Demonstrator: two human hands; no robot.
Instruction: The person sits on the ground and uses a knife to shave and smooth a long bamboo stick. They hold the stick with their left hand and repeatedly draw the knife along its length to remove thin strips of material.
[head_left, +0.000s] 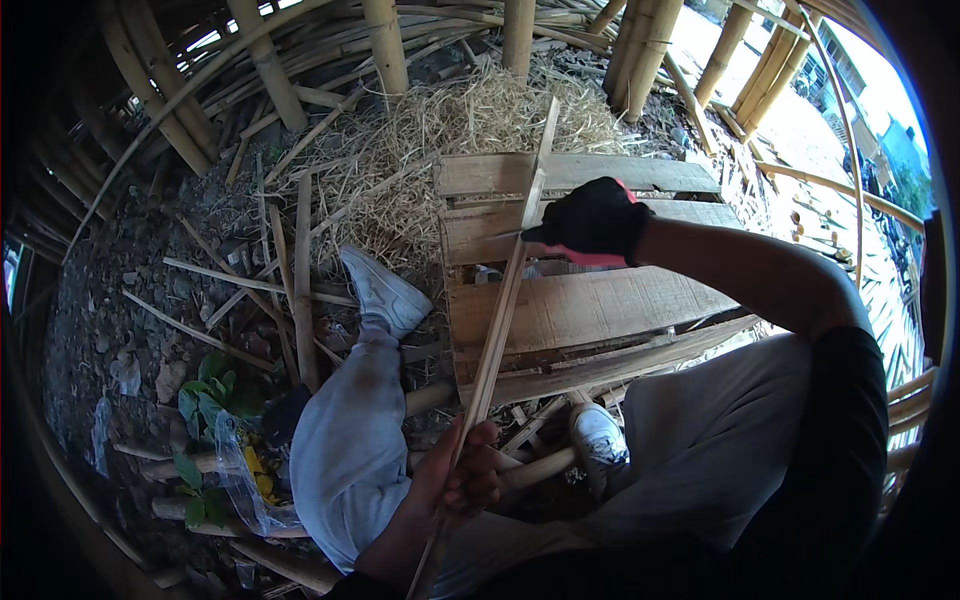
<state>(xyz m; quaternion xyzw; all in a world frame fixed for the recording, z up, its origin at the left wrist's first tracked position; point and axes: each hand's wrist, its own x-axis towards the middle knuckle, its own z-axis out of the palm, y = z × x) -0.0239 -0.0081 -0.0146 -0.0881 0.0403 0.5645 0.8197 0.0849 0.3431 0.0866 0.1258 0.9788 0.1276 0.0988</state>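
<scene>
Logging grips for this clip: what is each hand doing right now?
Left hand: bare, closed around the long thin pale bamboo strip.
Right hand: in a black glove, closed on the same strip higher up.

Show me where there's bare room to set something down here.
Bare boards of the wooden pallet, right of the bamboo strip and below the gloved right hand. Crowded: the straw pile and the ground with scattered sticks left of the pallet.

Single head-worn fisheye view, looking steeply down, close over lap and ground
</scene>
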